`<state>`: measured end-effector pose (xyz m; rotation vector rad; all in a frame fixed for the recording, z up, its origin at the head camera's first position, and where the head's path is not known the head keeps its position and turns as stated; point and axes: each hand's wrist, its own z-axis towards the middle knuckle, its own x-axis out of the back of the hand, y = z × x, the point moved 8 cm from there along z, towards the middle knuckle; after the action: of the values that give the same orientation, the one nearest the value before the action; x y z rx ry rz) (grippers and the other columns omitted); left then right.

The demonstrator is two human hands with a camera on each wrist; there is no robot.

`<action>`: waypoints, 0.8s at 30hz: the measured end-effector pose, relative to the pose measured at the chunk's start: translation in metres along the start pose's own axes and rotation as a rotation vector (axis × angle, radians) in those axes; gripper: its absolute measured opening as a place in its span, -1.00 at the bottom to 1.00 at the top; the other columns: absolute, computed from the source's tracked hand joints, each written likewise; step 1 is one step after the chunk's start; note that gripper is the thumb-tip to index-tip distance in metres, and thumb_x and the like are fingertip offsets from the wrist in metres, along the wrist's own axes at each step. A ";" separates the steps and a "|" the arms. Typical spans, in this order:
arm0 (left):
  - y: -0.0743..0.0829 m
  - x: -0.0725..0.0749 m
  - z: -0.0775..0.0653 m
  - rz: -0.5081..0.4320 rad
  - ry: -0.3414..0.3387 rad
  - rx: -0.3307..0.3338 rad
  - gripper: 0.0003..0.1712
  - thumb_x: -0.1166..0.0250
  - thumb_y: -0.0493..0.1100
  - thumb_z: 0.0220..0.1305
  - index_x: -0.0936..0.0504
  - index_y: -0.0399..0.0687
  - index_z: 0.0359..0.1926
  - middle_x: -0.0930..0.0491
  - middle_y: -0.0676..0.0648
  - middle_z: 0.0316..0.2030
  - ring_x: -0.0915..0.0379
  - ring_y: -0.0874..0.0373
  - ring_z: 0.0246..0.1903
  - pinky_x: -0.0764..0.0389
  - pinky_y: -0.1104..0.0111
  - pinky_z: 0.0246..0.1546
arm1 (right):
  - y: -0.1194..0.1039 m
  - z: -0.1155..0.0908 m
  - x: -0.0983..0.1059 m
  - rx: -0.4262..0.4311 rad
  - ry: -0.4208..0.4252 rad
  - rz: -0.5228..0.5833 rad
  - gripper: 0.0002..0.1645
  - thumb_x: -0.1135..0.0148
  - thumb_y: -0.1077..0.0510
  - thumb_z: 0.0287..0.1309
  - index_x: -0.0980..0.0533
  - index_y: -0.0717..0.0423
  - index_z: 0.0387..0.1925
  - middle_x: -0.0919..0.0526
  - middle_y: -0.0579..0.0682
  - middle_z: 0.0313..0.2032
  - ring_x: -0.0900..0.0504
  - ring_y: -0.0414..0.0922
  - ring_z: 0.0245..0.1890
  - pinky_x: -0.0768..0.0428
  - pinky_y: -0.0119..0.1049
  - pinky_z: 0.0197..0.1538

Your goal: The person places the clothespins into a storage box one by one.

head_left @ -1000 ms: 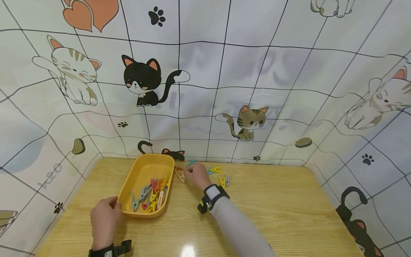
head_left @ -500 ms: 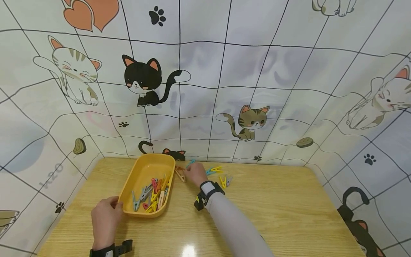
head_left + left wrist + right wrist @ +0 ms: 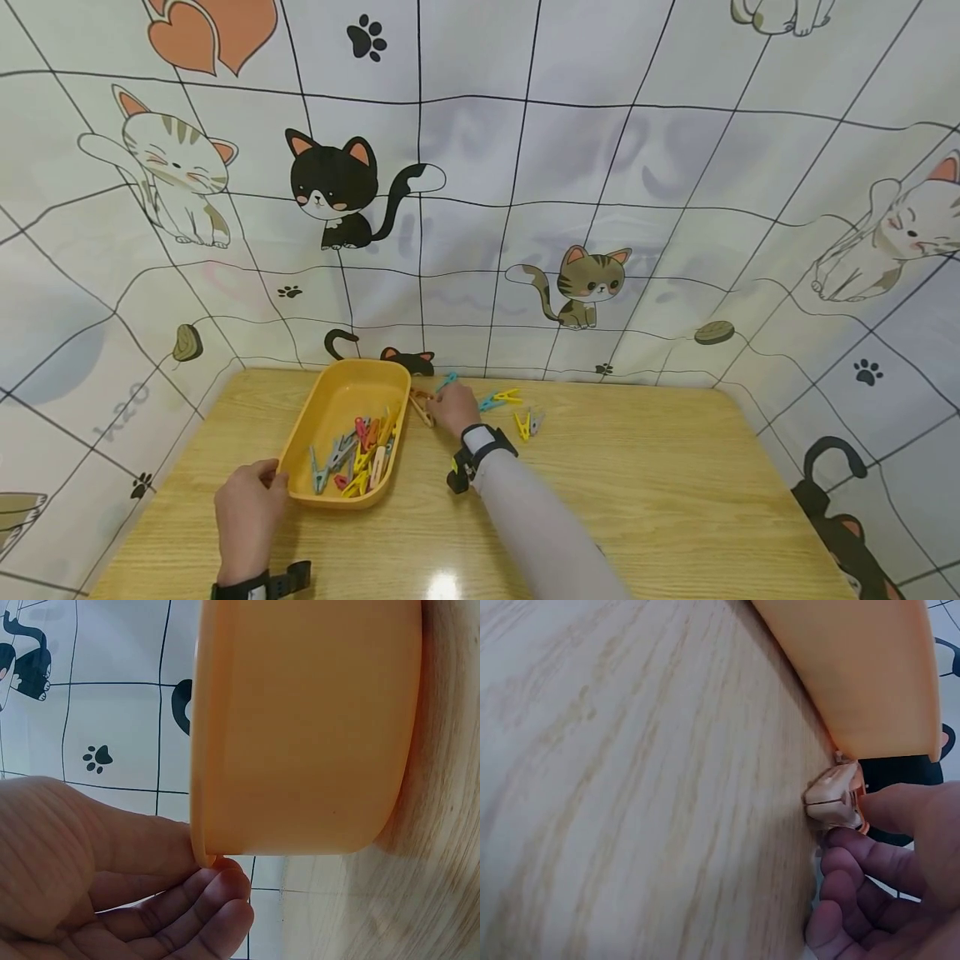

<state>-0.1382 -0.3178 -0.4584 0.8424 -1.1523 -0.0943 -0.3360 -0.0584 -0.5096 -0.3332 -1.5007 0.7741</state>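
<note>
My left hand point(image 3: 249, 517) pinches the near left corner of a yellow plastic basket point(image 3: 347, 397); in the left wrist view its thumb lies on one side of the basket's rim point(image 3: 199, 750), fingers curled under the other. Several clothespins point(image 3: 360, 450) in mixed colours lie in the basket's near half. To the basket's right, my right hand point(image 3: 455, 410) reaches down to the table. Its thumb and forefinger pinch an orange clothespin point(image 3: 865, 825), mostly hidden behind a beige clothespin point(image 3: 832, 796) in the right wrist view.
Behind the right hand lies a blue clothespin point(image 3: 447, 380). Farther right are another blue clothespin point(image 3: 491, 402), a yellow clothespin point(image 3: 510, 395), and a yellow one point(image 3: 522, 426) beside a grey one point(image 3: 536, 424). A cat-patterned cloth point(image 3: 465, 208) rises behind the wooden table point(image 3: 637, 475).
My right hand and forearm have shifted slightly left, closer to the orange and beige clothespins. The left hand keeps its hold on the basket, which stays in place.
</note>
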 end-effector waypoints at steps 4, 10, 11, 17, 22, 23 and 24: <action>0.000 0.001 0.000 0.000 0.010 -0.018 -0.70 -0.31 -0.42 0.21 -0.67 -0.61 -0.07 -0.67 -0.41 -0.37 -0.61 -0.24 -0.36 -0.58 -0.01 -0.35 | 0.001 -0.001 -0.001 -0.037 0.013 -0.009 -0.26 -0.33 0.15 0.31 -0.19 -0.03 -0.93 -0.06 -0.23 -0.87 -0.09 -0.27 -0.82 -0.05 -0.43 -0.67; 0.000 0.002 0.000 0.006 0.019 -0.023 -0.70 -0.30 -0.42 0.20 -0.68 -0.60 -0.08 -0.67 -0.39 -0.38 -0.60 -0.24 -0.37 -0.57 -0.04 -0.33 | 0.002 -0.002 -0.001 -0.082 0.011 0.013 -0.25 -0.33 0.14 0.31 -0.21 -0.03 -0.95 -0.07 -0.22 -0.89 -0.09 -0.27 -0.85 -0.04 -0.43 -0.71; 0.001 0.002 0.000 0.005 0.020 -0.021 -0.70 -0.30 -0.42 0.20 -0.68 -0.60 -0.08 -0.67 -0.39 -0.38 -0.60 -0.23 -0.37 -0.57 -0.03 -0.33 | 0.002 -0.002 -0.001 -0.081 0.012 0.015 -0.25 -0.33 0.14 0.31 -0.21 -0.03 -0.95 -0.07 -0.22 -0.89 -0.08 -0.27 -0.85 -0.04 -0.43 -0.72; 0.002 0.002 -0.001 0.005 0.024 -0.032 -0.71 -0.31 -0.42 0.19 -0.68 -0.60 -0.09 -0.67 -0.39 -0.39 -0.60 -0.22 -0.39 -0.57 -0.02 -0.35 | -0.001 -0.006 0.003 -0.024 0.003 0.021 -0.25 -0.32 0.16 0.31 -0.20 -0.05 -0.94 -0.04 -0.23 -0.89 -0.04 -0.29 -0.87 -0.06 -0.44 -0.71; 0.001 0.003 -0.001 0.003 0.029 -0.031 -0.70 -0.31 -0.42 0.19 -0.68 -0.60 -0.09 -0.67 -0.39 -0.40 -0.60 -0.22 -0.39 -0.57 -0.04 -0.34 | 0.003 -0.007 0.002 -0.012 -0.012 -0.014 -0.28 -0.30 0.18 0.25 -0.18 -0.05 -0.94 -0.01 -0.24 -0.88 -0.03 -0.29 -0.84 -0.01 -0.43 -0.69; 0.001 0.003 -0.001 0.003 0.030 -0.029 -0.70 -0.31 -0.42 0.19 -0.68 -0.60 -0.08 -0.67 -0.39 -0.40 -0.60 -0.23 -0.39 -0.57 -0.04 -0.34 | 0.003 -0.008 0.002 -0.016 -0.013 -0.016 -0.30 -0.29 0.19 0.23 -0.19 -0.05 -0.95 -0.01 -0.24 -0.87 -0.02 -0.28 -0.83 0.00 -0.43 -0.69; 0.001 0.003 -0.001 0.003 0.030 -0.026 -0.70 -0.31 -0.42 0.19 -0.68 -0.60 -0.08 -0.67 -0.39 -0.40 -0.60 -0.23 -0.39 -0.57 -0.04 -0.34 | 0.004 -0.008 0.002 -0.025 -0.017 -0.014 -0.31 -0.28 0.19 0.21 -0.19 -0.05 -0.94 -0.02 -0.24 -0.87 -0.02 -0.28 -0.82 0.01 -0.43 -0.68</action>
<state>-0.1363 -0.3177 -0.4561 0.8166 -1.1217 -0.0932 -0.3292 -0.0523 -0.5116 -0.3352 -1.5280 0.7491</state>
